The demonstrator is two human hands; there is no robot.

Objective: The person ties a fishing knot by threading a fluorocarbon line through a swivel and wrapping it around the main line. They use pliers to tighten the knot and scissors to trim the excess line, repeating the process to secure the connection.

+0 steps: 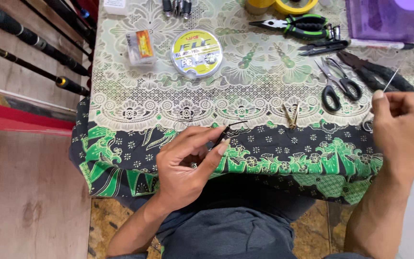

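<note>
Left hand (188, 163) pinched shut on a thin black piece (226, 133), thumb and forefinger closed at its lower end, long axis slanting up and to the right over the table's near edge. Right hand (401, 127) well apart at the far right, fingers closed narrow on a fine pale wire (392, 79) pointing up and right, black piece lying to its left and nearer the left hand. Beyond, on the lace cloth (135, 103): brass clip (291, 116) between the hands, scissors (336, 84) just beside the right hand, line spool (197, 52) farther back.
</note>
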